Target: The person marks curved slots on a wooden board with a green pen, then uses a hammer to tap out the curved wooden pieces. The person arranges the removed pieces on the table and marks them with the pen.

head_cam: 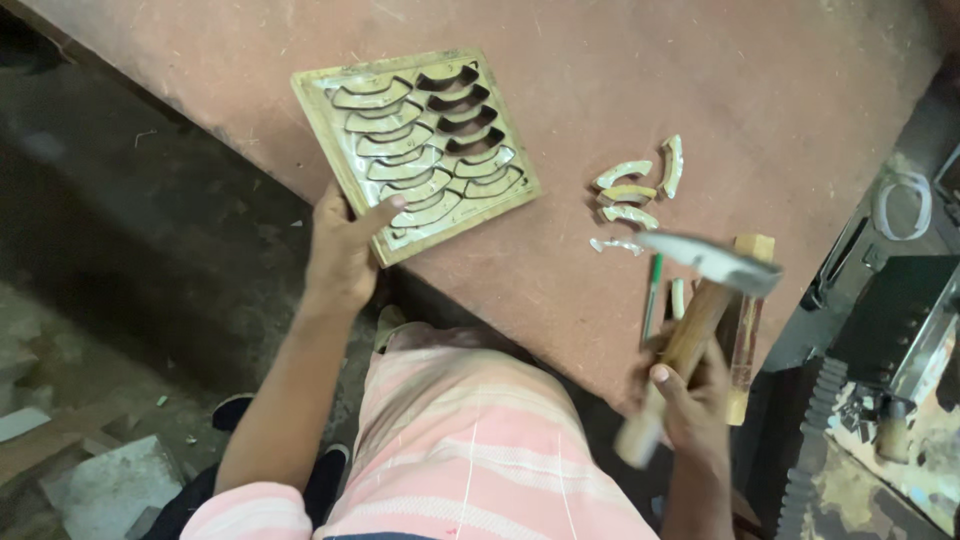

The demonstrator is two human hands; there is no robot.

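At frame centre, the left hand (342,250) grips a slotted wooden board (415,148) on the reddish table (700,90); lower right, the right hand (695,395) clasps a hammer (690,320).

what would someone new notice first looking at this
Probably the wooden board full of curved, crescent-shaped slots, gripped at its near corner by the left hand on the reddish table. Next, the hammer held by its wooden handle in the right hand, its metal head raised over the table's near edge. Just beyond it lies a small cluster of pale curved pieces.
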